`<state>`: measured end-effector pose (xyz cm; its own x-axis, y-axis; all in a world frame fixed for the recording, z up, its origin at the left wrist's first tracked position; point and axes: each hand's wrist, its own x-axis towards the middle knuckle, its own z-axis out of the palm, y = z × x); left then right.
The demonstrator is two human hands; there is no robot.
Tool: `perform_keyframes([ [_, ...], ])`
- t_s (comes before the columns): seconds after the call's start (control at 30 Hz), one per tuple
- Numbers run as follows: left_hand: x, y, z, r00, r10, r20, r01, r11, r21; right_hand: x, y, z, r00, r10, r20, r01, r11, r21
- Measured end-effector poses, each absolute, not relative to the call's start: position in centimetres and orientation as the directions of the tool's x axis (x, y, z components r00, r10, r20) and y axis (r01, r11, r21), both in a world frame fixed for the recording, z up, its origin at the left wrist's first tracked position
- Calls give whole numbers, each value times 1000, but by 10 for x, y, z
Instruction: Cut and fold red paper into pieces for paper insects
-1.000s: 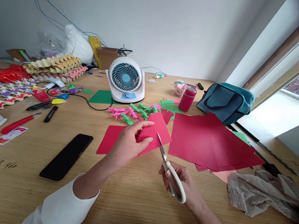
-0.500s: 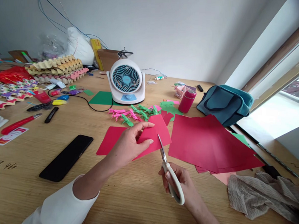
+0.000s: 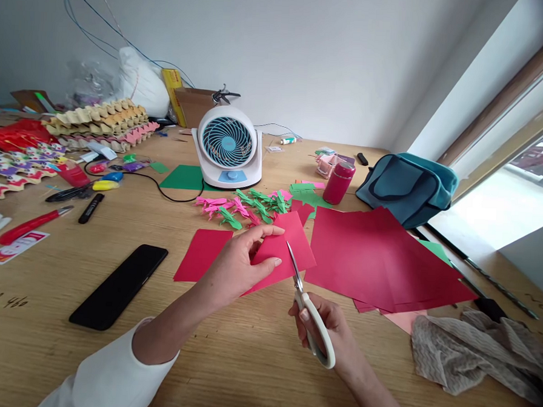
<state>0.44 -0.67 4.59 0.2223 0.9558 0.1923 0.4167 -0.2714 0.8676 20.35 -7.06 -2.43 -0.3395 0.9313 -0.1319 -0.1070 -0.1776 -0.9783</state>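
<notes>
My left hand (image 3: 238, 262) pinches a folded red paper sheet (image 3: 290, 244) and holds it just above the wooden table (image 3: 245, 360). My right hand (image 3: 332, 334) grips white-handled scissors (image 3: 309, 315); their blades reach into the paper's lower edge. Another red sheet (image 3: 200, 254) lies flat under my left hand. A stack of red sheets (image 3: 382, 258) lies to the right.
A black phone (image 3: 119, 285) lies at left, with a red utility knife (image 3: 31, 223) and markers beyond it. A small white fan (image 3: 226, 146), pink and green folded paper pieces (image 3: 244, 206), a red flask (image 3: 339, 181), a teal bag (image 3: 406, 186) and a grey cloth (image 3: 473, 351) surround the work spot.
The held red paper has tilted slightly and shifted a little to the right against the scissor blades. Both hands stay in nearly the same place.
</notes>
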Motion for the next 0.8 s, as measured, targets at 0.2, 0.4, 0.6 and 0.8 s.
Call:
perform_keyframes([
  [0.2, 5, -7, 49, 219, 955, 202, 414, -278, 867, 204, -71, -29, -338, 934, -113, -101, -156, -983],
  [0.4, 6, -9, 51, 242, 952, 189, 417, -278, 866, 204, -71, -24, -340, 933, -116, -74, -150, -986],
  [0.6, 6, -10, 48, 265, 948, 176, 406, -275, 871, 206, -71, -21, -341, 931, -132, -52, -159, -986],
  [0.8, 9, -9, 48, 273, 946, 175, 357, -269, 895, 208, -69, -28, -325, 939, -116, -42, -136, -990],
])
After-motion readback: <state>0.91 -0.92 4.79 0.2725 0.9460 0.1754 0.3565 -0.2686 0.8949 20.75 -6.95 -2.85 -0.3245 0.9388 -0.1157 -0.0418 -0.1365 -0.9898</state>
